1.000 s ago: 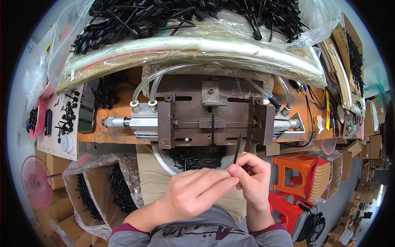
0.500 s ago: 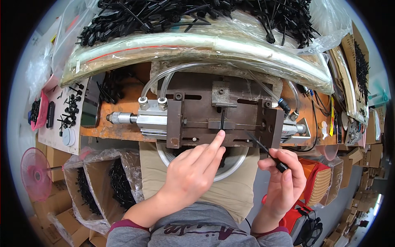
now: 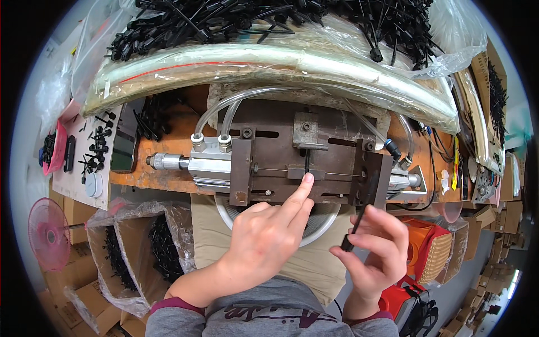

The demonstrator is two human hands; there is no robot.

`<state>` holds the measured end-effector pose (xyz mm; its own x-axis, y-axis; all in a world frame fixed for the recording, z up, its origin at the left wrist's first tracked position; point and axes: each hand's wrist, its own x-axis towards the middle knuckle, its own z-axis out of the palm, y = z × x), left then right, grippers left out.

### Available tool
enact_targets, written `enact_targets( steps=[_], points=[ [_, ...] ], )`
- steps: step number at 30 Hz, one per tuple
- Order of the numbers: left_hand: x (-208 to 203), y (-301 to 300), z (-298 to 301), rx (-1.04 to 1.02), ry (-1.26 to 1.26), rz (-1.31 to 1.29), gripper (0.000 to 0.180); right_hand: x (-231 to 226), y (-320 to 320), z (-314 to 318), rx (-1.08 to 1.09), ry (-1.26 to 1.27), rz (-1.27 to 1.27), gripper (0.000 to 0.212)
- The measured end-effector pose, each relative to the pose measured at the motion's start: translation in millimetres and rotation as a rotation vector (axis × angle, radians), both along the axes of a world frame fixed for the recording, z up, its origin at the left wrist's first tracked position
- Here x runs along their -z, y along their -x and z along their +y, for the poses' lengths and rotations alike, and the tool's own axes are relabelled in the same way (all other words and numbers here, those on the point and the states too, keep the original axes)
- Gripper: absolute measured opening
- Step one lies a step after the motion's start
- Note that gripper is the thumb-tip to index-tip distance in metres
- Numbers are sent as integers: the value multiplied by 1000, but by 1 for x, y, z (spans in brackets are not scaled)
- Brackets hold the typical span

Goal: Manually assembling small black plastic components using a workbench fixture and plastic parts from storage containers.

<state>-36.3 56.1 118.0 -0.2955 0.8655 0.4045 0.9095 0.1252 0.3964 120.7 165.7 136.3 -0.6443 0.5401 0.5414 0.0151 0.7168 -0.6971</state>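
The black stem part (image 3: 358,221) is tilted, knobbed end low, just in front of the right end of the brown metal fixture (image 3: 275,149). The right hand (image 3: 375,250) retains it; its grip is pinched closed, thumb and fingertips on the piece. A second black stem (image 3: 307,162) lies across the grey block (image 3: 293,171) at mid-fixture. The left hand (image 3: 261,233) extends its index finger to that stem's near end; whether its grip holds anything cannot be told. The orange counter (image 3: 130,180) carries the fixture. Beyond is a heap of black parts (image 3: 224,21).
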Motion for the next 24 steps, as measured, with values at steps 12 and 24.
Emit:
enact_targets(
  steps=[12,24],
  points=[
    [-4,0,-10,62,10,-53,24,10,14,-2,-29,-261,-77,26],
    [10,-3,-54,345,272,-360,33,26,44,0,-62,-464,-340,20]
  ],
)
